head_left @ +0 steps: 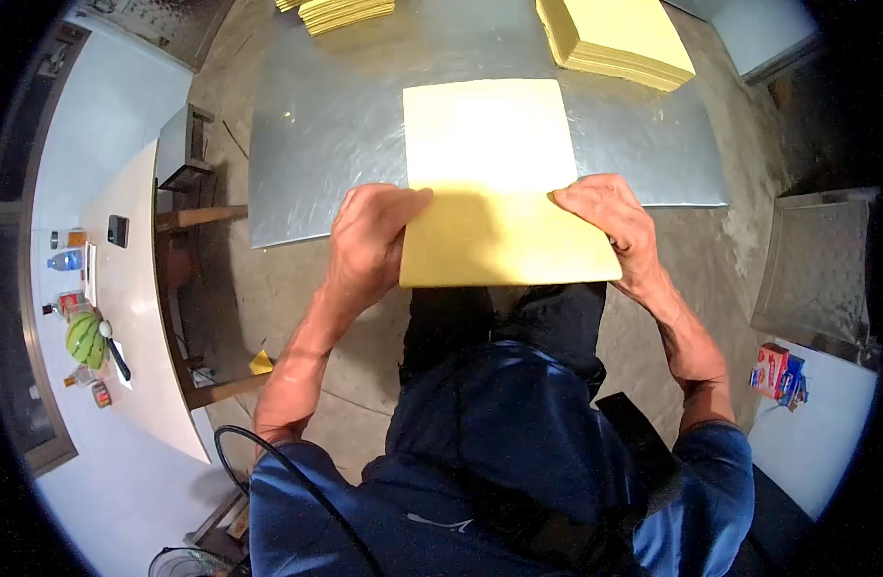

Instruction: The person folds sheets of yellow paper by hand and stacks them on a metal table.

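Evenly held at both sides, a yellow sheet (504, 236) spans the counter's near edge

The yellow sheet is flat, smooth and four-sided, with straight sides and a near end that looks wider than the far one. Glare bleaches its far half almost white; a soft shadow turns much of the nearer half a deeper mustard. A slim band of thickness shows along the near edge, though whether it is one layer or several, I cannot tell. Its far part lies over the grey metal counter (335, 135), while the near end juts past the rim, above the person's dark trousers (441, 322).

The left hand (366, 236) has its grip clamped on the left side, thumb on top; the right hand (614, 226) clamps the opposite side likewise. The fingers underneath are mostly hidden. Farther back, a thick stack of yellow sheets (619, 34) stands to the right, well apart from a smaller stack (347, 13) to the left.
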The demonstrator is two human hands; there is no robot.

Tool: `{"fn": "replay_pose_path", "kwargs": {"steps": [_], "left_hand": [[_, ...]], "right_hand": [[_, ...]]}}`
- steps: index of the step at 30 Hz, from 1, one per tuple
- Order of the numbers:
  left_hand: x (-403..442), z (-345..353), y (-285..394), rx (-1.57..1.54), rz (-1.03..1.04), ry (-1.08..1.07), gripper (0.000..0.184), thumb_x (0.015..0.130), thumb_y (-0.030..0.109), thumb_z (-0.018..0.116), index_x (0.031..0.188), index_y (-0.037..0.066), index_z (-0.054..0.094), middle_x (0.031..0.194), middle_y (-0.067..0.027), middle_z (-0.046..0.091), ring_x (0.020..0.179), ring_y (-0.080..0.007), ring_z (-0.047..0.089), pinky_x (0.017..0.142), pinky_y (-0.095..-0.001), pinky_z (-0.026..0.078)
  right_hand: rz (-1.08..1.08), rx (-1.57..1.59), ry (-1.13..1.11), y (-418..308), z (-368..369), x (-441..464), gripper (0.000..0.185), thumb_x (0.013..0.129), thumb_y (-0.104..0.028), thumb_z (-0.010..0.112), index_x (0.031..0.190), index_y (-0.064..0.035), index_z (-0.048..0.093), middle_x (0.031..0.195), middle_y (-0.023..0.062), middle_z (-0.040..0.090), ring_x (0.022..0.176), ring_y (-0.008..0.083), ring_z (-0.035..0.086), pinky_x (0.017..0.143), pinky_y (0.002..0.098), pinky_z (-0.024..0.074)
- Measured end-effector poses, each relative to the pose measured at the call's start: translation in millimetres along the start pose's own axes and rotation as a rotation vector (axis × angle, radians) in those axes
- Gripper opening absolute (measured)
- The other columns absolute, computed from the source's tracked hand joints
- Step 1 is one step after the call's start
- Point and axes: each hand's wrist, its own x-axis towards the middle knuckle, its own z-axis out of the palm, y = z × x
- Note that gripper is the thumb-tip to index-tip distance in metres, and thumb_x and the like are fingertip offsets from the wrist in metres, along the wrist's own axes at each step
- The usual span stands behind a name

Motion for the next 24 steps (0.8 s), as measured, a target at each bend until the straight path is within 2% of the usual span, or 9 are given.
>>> {"fn": "replay_pose_path", "kwargs": {"steps": [3,4,7,11,13,15,16,20,24], "left_hand": [[7,5,1,-0.068,-0.25,0.01,0.023,0.092,0.002,0.076,0.115,0.003,0.073,0.095,-0.0101,0.071,0.087,-0.0326,0.067,0.082,-0.0449,0.054],[10,7,2,-0.081,-0.343,0.008,0.021,0.095,0.004,0.076,0.115,0.003,0.072,0.092,-0.0108,0.07,0.085,-0.0333,0.065,0.081,-0.0457,0.053],[32,14,10,0.057,-0.477,-0.067,0.023,0.099,0.012,0.072,0.119,0.003,0.069,0.09,-0.0134,0.069,0.083,-0.0353,0.064,0.078,-0.0491,0.05],[31,42,-7,0.313,-0.439,-0.024,0.04,0.107,0.024,0.059,0.137,-0.002,0.061,0.089,-0.0228,0.071,0.086,-0.0466,0.068,0.079,-0.0558,0.05],[42,43,-1,0.33,-0.502,-0.04,0.043,0.106,0.021,0.056,0.142,-0.002,0.057,0.084,-0.022,0.072,0.077,-0.0468,0.069,0.077,-0.0563,0.05],[52,41,5,0.298,-0.623,-0.084,0.046,0.106,0.021,0.057,0.146,-0.001,0.053,0.08,-0.0201,0.072,0.073,-0.0457,0.069,0.076,-0.0559,0.051],[54,41,5,0.306,-0.614,-0.047,0.046,0.103,0.018,0.062,0.144,-0.002,0.054,0.077,-0.0168,0.071,0.069,-0.0428,0.069,0.073,-0.0531,0.051],[47,47,-8,0.346,-0.455,0.103,0.046,0.096,0.009,0.069,0.14,-0.001,0.058,0.07,-0.011,0.069,0.059,-0.034,0.067,0.062,-0.0466,0.05],[45,52,-18,0.455,-0.411,0.097,0.042,0.096,0.006,0.069,0.136,0.0,0.06,0.066,-0.0099,0.066,0.053,-0.0302,0.064,0.053,-0.046,0.049]], "right_hand": [[0.094,0.062,0.077,5,4,11,0.042,0.091,-0.003,0.082,0.133,-0.0053,0.076,0.118,0.011,0.08,0.101,0.0239,0.072,0.087,0.0369,0.0576],[0.23,-0.011,0.044,5,1,14,0.038,0.096,-0.006,0.079,0.134,-0.0032,0.074,0.108,0.0145,0.08,0.09,0.0199,0.072,0.078,0.0347,0.0569],[0.676,0.169,-0.047,-2,-6,43,0.038,0.101,-0.013,0.078,0.136,-0.001,0.071,0.099,0.0159,0.079,0.08,0.0183,0.071,0.075,0.0359,0.0569],[0.574,0.286,0.066,7,5,54,0.062,0.099,-0.02,0.081,0.151,0.003,0.055,0.108,0.0194,0.082,0.096,0.021,0.079,0.084,0.0362,0.0601],[0.54,0.263,0.075,5,4,55,0.086,0.096,-0.016,0.084,0.165,0.003,0.036,0.111,0.0206,0.082,0.102,0.0212,0.079,0.086,0.0355,0.0604],[0.622,0.252,0.108,-4,4,56,0.096,0.095,-0.013,0.084,0.171,0.0026,0.027,0.106,0.018,0.082,0.097,0.0186,0.078,0.084,0.034,0.0598],[0.667,0.242,0.091,0,3,54,0.104,0.094,-0.01,0.084,0.174,-0.0004,0.019,0.093,0.0104,0.078,0.085,0.0138,0.072,0.077,0.0304,0.0568],[0.575,0.145,0.174,13,14,51,0.103,0.092,-0.011,0.087,0.174,-0.0046,0.024,0.076,0.0027,0.064,0.071,0.0098,0.06,0.064,0.0287,0.0471],[0.256,-0.104,0.187,21,24,59,0.097,0.092,-0.018,0.089,0.171,-0.0061,0.034,0.067,-0.0013,0.054,0.062,0.0094,0.051,0.058,0.028,0.0403]]}}
